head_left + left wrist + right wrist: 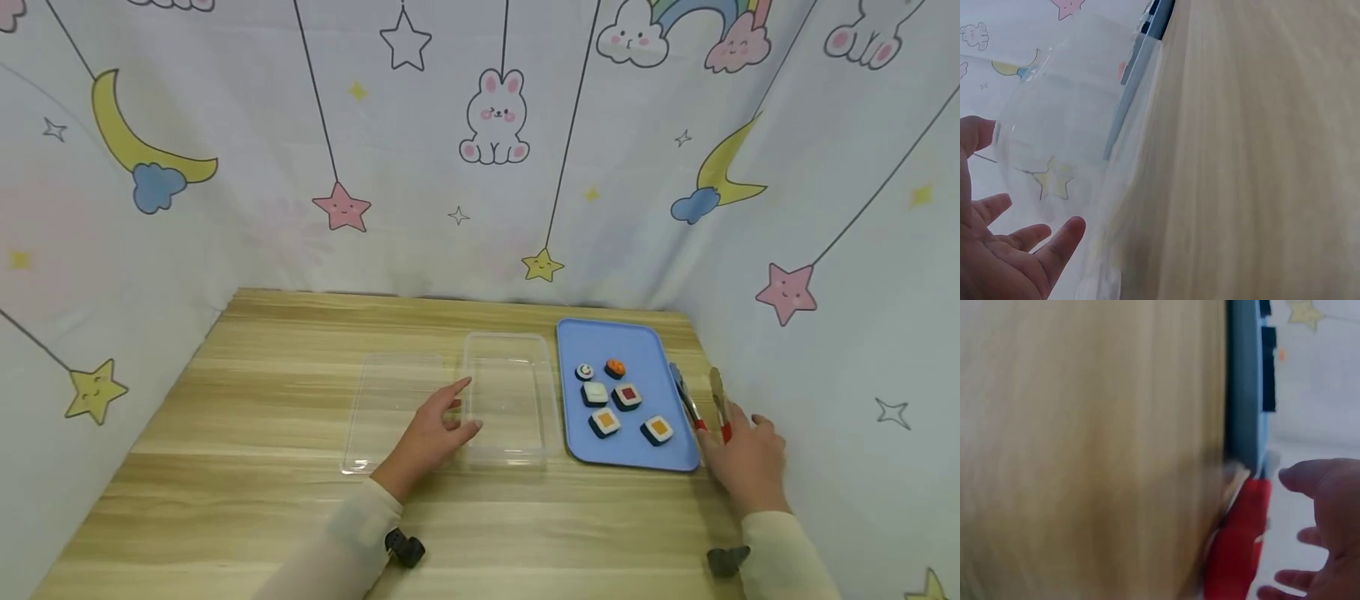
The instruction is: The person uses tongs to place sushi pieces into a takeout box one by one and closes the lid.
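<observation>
My left hand (431, 435) is at the left side of a clear plastic container (551, 400), its thumb and fingers spread apart. In the left wrist view the fingers (1060, 247) are beside the container's wall (1079, 94); whether they touch it I cannot tell. On the right, my right hand (750, 458) is over the red-handled tongs (726, 429), which lie beside the blue tray (626, 454) with their arms apart. In the right wrist view, the fingers (1297, 578) are loose and apart from the red handle (1238, 544).
Several toy sushi pieces (627, 397) lie on the blue tray. A flat clear lid (390, 392) lies left of the container. The wooden table (247, 400) is bordered by a printed white curtain (420, 250) at the back and sides.
</observation>
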Action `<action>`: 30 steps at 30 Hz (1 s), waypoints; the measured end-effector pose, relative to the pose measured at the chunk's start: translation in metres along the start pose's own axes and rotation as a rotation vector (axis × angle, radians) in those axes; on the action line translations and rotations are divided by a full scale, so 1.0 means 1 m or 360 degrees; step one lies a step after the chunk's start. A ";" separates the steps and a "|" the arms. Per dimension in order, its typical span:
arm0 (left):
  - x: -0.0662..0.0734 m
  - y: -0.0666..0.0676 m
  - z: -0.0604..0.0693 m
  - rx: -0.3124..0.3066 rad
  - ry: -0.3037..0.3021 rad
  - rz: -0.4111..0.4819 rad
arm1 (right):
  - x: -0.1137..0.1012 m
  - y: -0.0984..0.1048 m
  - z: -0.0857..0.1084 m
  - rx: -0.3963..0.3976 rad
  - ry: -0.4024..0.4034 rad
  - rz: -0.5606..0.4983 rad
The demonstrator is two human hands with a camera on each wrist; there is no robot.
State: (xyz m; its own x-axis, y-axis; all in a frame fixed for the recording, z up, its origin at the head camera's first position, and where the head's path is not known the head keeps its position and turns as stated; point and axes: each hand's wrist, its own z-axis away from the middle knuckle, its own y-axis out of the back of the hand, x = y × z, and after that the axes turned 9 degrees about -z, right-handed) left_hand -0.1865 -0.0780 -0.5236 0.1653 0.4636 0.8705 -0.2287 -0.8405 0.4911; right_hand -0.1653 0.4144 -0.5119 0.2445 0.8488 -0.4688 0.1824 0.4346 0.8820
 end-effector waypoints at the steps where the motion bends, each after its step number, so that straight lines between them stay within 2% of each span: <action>1: -0.001 -0.002 -0.001 0.0004 -0.0021 -0.0004 | 0.004 0.000 -0.001 -0.0020 -0.0021 -0.0020; 6: -0.003 -0.005 -0.002 0.0023 -0.0084 -0.0017 | 0.013 -0.003 -0.005 -0.0080 -0.0098 -0.0119; 14: -0.003 -0.004 -0.001 0.0003 -0.0041 0.0013 | 0.017 -0.006 -0.013 -0.0088 -0.0248 -0.0249; 19: -0.003 -0.003 0.000 0.0012 -0.0013 0.0008 | 0.012 -0.001 -0.011 -0.0034 -0.0325 -0.0459; 22: -0.004 -0.004 0.000 0.0016 -0.0006 0.0007 | 0.003 0.006 -0.009 -0.0007 -0.0267 -0.0521; 30: -0.003 -0.006 -0.002 0.0018 0.0064 -0.0003 | -0.023 0.017 -0.012 -0.0158 0.0170 -0.0359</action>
State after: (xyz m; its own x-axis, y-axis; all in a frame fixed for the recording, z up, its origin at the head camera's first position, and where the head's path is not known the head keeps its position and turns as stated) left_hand -0.1874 -0.0741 -0.5290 0.1272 0.4761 0.8701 -0.2177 -0.8425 0.4928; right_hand -0.1799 0.4055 -0.4857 0.1051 0.7518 -0.6510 0.1253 0.6394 0.7586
